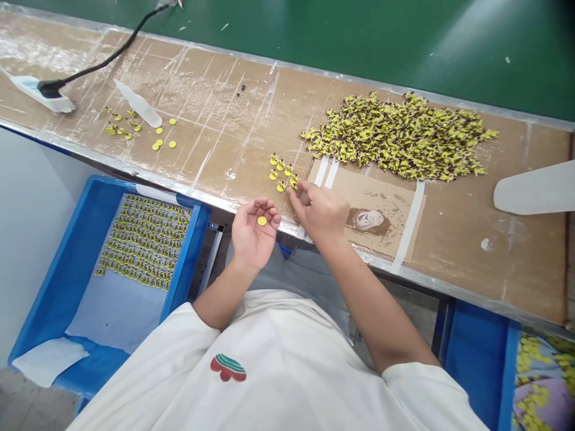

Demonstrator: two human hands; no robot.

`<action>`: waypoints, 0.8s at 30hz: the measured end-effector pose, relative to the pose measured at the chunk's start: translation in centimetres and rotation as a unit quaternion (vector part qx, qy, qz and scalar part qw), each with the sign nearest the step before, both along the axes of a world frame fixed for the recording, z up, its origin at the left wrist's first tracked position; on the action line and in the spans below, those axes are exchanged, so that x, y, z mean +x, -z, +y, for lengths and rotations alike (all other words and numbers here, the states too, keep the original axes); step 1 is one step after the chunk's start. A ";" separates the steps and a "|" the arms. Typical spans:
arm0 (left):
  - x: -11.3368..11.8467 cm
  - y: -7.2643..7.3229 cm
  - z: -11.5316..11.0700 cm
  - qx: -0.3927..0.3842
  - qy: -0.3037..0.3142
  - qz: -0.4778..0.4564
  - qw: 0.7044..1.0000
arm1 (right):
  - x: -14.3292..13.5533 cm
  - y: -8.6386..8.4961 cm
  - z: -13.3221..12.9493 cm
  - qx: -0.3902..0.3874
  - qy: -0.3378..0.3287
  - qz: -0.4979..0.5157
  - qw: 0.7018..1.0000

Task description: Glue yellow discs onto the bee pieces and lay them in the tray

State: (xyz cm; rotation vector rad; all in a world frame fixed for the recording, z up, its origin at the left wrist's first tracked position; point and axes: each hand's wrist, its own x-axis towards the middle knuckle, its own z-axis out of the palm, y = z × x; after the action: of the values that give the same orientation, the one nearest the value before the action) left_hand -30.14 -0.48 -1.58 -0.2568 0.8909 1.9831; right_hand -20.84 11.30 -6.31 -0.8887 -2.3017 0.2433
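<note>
left hand (256,238): cupped open, disc (262,221) on palm, middle | right hand (324,212): fingertips at toy (293,179), middle, can't tell if pinching | both seem light; toy may snap, grab low edge

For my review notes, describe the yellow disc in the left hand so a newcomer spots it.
Find the near edge of the cardboard-covered table. There the left hand, palm up, holds the small, flat yellow disc. Unlike the yellow pieces by the right hand, it lies on skin and carries no figure.
</note>
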 end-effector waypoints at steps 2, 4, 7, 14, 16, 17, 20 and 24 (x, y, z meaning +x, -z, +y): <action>0.2 -0.2 0.0 0.001 0.004 -0.002 1.000 | 0.8 -0.6 -0.7 -0.005 0.006 0.029 1.000; 0.5 -0.4 0.1 -0.003 0.011 0.001 1.000 | 1.9 -1.5 -1.9 -0.009 -0.010 0.081 0.997; 1.4 -0.7 0.4 0.001 0.042 0.016 0.999 | 3.6 -2.8 -4.0 -0.036 -0.101 0.153 0.982; 4.7 -1.6 0.9 0.046 0.151 0.054 0.986 | 5.4 -3.3 -5.9 -0.208 -0.096 0.187 0.955; 5.3 -1.9 0.8 0.062 0.182 0.049 0.980 | 5.9 -3.4 -5.9 -0.314 -0.044 0.256 0.913; 5.5 -2.0 0.7 0.074 0.195 0.049 0.977 | 6.2 -3.6 -6.0 -0.376 -0.021 0.295 0.878; 5.8 -1.7 0.3 0.091 0.209 0.079 0.970 | 7.0 -4.1 -5.9 -0.528 0.022 0.375 0.762; 6.0 -0.5 -0.2 0.088 0.235 0.133 0.959 | 7.7 -4.8 -5.8 -0.603 0.040 0.422 0.676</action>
State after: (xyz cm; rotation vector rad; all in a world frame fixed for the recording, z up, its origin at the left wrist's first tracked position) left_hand -24.10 -0.72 -1.10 0.3094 0.8406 1.6526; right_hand -13.09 5.47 -1.46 -1.0705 -0.9825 1.8356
